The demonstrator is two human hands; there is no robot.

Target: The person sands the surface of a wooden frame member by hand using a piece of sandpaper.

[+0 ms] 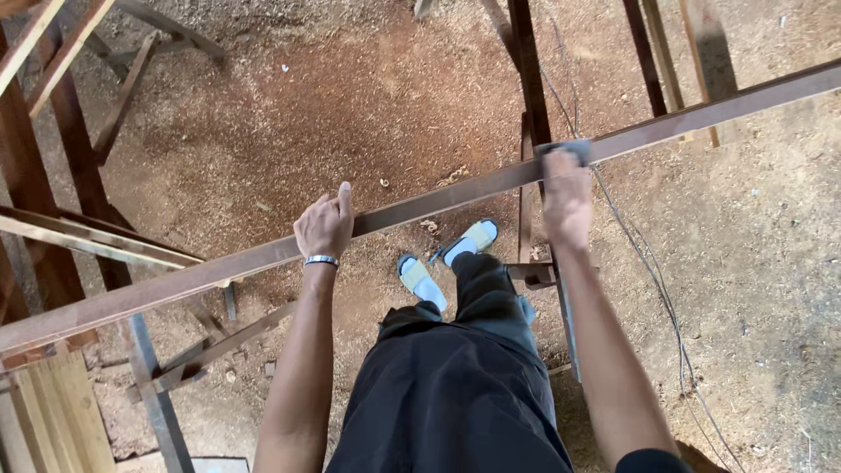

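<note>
Two hands: left hand (pixel 326 226) grips one wooden beam (pixel 420 208), right hand (pixel 567 197) presses one sanding pad (pixel 568 149).

A long brown wooden beam (pixel 420 206) is running across the view, rising from the near left to the far right. The left hand (pixel 325 228) is gripping it from the near side, fingers curling over its top edge, a metal bracelet (pixel 321 260) sitting on the wrist. The right hand (pixel 567 200) is pressing a grey sanding pad (pixel 568 148) flat on the beam's top face. Below, the person's feet in pale sandals (pixel 447 263) are standing on the sawdust-covered floor (pixel 745 263), beside a thin cable (pixel 653 289) trailing across it.
</note>
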